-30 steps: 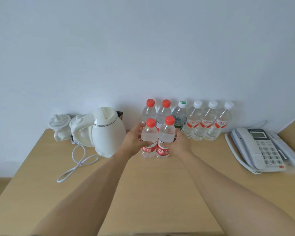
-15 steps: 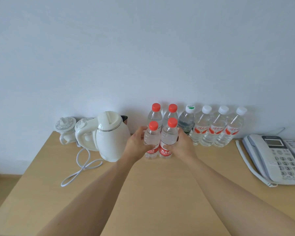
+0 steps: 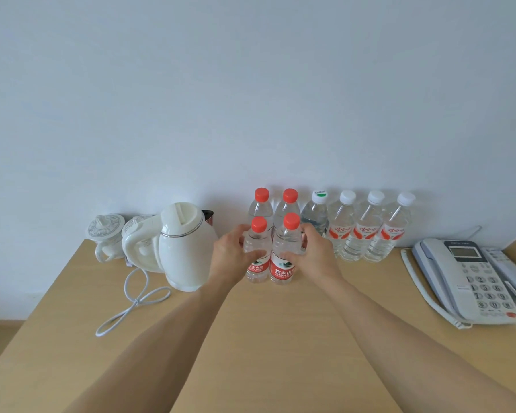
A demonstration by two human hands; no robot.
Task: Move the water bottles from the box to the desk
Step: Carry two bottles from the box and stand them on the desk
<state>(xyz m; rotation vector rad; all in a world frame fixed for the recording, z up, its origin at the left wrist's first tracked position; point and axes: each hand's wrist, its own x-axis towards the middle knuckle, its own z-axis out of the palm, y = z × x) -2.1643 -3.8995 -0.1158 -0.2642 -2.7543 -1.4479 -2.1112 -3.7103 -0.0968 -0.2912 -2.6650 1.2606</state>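
Observation:
Two red-capped water bottles stand upright on the wooden desk (image 3: 280, 338), side by side. My left hand (image 3: 231, 256) is wrapped around the left front bottle (image 3: 256, 263), and my right hand (image 3: 316, 254) grips the right front bottle (image 3: 283, 263). Behind them, against the wall, stand two more red-capped bottles (image 3: 276, 205), a bottle with a white-and-green cap (image 3: 316, 211) and three white-capped bottles (image 3: 370, 231) with red labels. The box is out of view.
A white electric kettle (image 3: 185, 245) with a looped white cord (image 3: 134, 299) stands just left of my left hand. Two lidded white cups (image 3: 106, 234) sit behind it. A desk phone (image 3: 471, 278) lies at the right.
My hands carried the two front bottles slightly down and back; they now rest on the desk in front of the back row. The camera shifted left, so everything slid right.

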